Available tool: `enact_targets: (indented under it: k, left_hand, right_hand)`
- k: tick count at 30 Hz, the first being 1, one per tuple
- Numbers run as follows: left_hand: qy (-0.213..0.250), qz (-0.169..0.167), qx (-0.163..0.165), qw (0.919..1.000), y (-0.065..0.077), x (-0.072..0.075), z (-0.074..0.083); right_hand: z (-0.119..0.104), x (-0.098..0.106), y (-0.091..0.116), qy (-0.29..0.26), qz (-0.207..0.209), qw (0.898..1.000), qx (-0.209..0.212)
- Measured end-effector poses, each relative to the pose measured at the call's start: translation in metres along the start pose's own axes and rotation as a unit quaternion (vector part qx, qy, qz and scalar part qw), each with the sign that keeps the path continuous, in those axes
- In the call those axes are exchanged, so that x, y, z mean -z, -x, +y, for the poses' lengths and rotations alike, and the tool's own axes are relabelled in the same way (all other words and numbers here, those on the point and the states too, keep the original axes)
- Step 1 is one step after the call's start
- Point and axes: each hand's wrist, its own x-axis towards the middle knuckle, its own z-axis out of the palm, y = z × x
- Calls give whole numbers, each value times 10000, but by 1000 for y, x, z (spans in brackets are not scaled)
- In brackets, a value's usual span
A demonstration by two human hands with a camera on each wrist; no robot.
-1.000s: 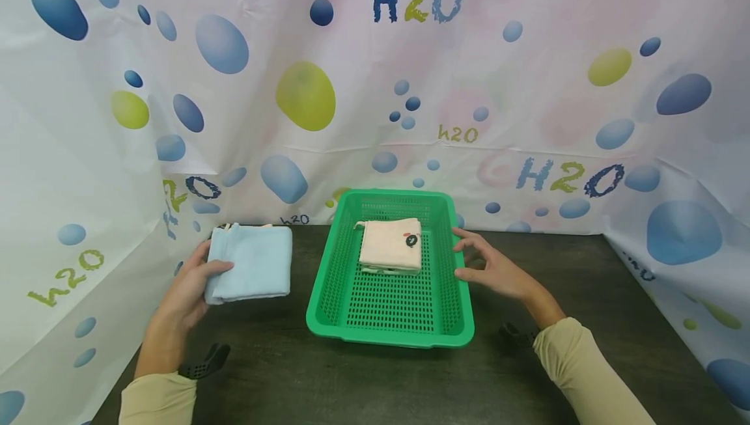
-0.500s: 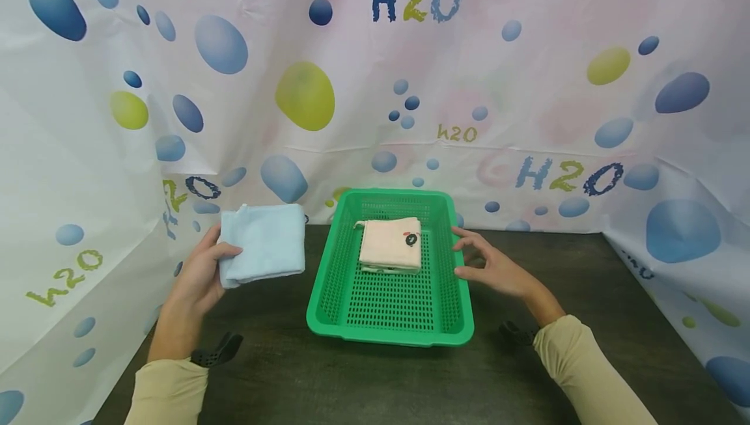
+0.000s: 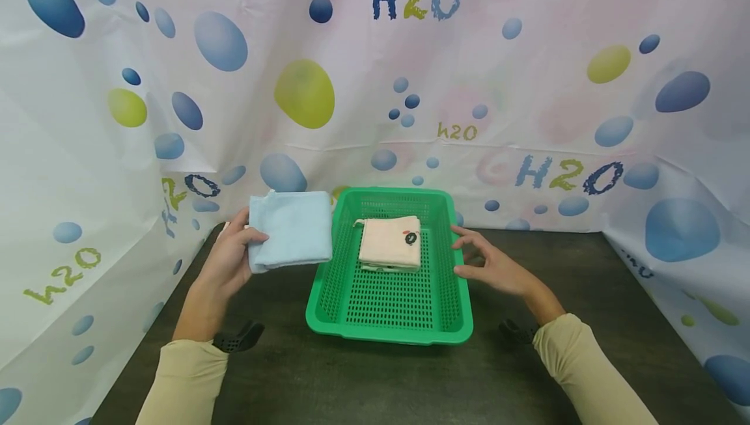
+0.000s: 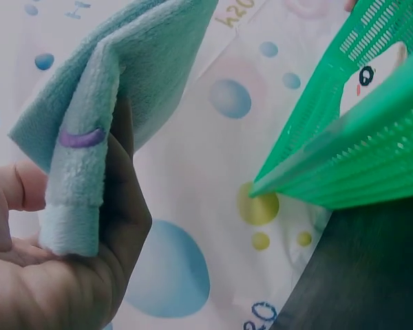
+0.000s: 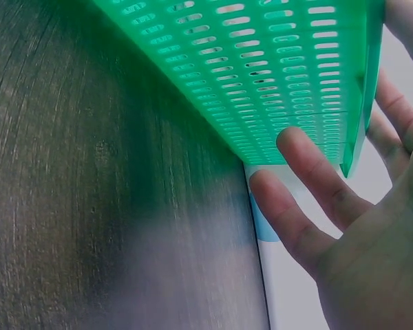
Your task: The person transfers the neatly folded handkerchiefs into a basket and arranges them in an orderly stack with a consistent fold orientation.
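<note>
My left hand [image 3: 227, 257] grips the left edge of a folded light-blue towel [image 3: 293, 226], thumb on its front and the other fingers behind it. The towel is held up in the air, its right edge overlapping the basket's left rim in the head view. A purple mark shows on its folded edge [image 4: 79, 137] in the left wrist view. In the green plastic basket [image 3: 389, 336] lies a folded cream towel [image 3: 389, 243] with a small dark face print, toward the back. My right hand [image 3: 498, 265] rests its spread, loosely bent fingertips at the basket's right rim.
The basket stands on a dark wood-grain table [image 3: 375, 383]. A white curtain [image 3: 527, 54] printed with blue and green drops hangs behind and along both sides. Behind my left hand, a small pale edge of something [image 3: 223, 228] peeks out.
My left hand has carried the light-blue towel up and to the right, toward the basket. My right hand, the basket and the cream towel have stayed in place.
</note>
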Motion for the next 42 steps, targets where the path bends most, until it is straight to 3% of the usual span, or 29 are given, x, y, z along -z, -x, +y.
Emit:
enact_targets:
  k: [30, 42]
  left_hand:
    - [321, 31, 33, 9995, -36, -47, -3]
    - [591, 31, 67, 9982, -55, -67, 5]
  right_hand:
    - [1, 0, 1, -108, -47, 9999, 44]
    - [2, 0, 1, -106, -59, 9999, 22]
